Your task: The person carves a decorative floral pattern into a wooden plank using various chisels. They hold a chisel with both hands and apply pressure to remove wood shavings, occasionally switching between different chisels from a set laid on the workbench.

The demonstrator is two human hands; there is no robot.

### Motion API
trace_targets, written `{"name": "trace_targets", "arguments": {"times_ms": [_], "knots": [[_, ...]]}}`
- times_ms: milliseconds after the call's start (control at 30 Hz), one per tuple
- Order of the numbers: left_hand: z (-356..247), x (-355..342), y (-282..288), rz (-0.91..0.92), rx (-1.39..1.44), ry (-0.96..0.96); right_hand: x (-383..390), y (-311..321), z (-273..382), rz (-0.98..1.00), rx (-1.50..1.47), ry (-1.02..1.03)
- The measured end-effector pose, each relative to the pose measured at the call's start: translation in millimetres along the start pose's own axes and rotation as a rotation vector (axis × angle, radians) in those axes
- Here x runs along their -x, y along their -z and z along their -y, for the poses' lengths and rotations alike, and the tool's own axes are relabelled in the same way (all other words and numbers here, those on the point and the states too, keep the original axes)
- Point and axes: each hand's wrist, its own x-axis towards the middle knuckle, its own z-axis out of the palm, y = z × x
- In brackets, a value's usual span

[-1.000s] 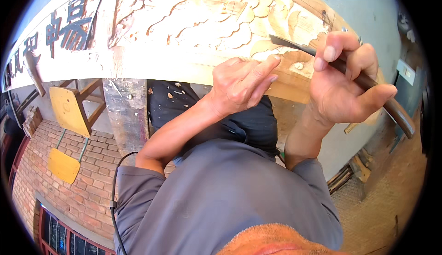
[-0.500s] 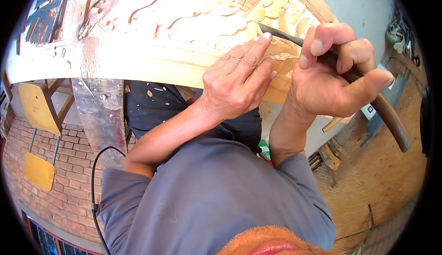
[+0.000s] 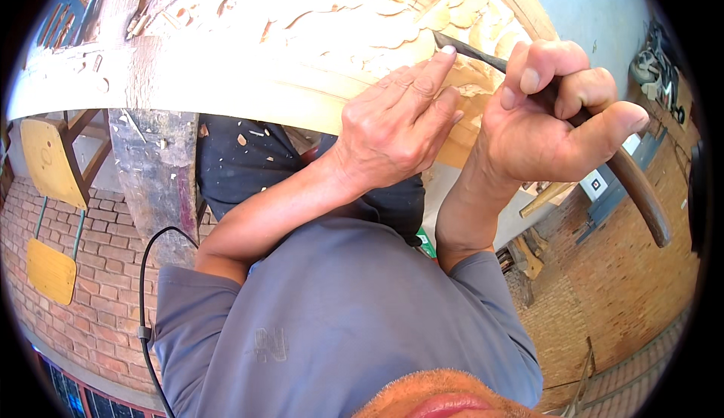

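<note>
A pale carved wooden panel (image 3: 302, 90) lies across the table, with raised scalloped shapes on its far right part. My right hand (image 3: 550, 120) is closed around a wood-carving chisel (image 3: 641, 203); its dark curved wooden handle sticks out past my thumb to the right. The thumb is stretched away from the handle. The dark blade slants down to the left, its tip touching the carving. My left hand (image 3: 396, 131) rests on the panel's near edge, fingers stretched out. Its index fingertip presses beside the blade, close to the tip.
Wood shavings lie at the panel's far left. A worn wooden bench (image 3: 154, 173) stands below it, with wooden chairs (image 3: 51, 161) farther left on the brick floor. A black cable (image 3: 145, 290) hangs by my left arm. Wood pieces (image 3: 529, 256) lie on the right.
The whole view has shifted slightly, so panel and chairs sit a bit differently in the picture. My hands keep nearly the same hold, and the blade tip stays at the carving.
</note>
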Motion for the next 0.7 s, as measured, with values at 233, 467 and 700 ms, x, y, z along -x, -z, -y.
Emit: {"name": "trace_targets", "arguments": {"times_ms": [233, 467, 700], "knots": [[-1, -1, 0, -0.001, 0.012, 0.005, -2, -6, 4, -0.039, 0.011, -0.010], [-1, -1, -1, 0.003, 0.006, -0.003, -15, -28, -4, 0.054, 0.224, 0.044], [0, 3, 14, 0.125, -0.025, 0.095, -26, -81, -26, 0.039, 0.378, 0.197]]}}
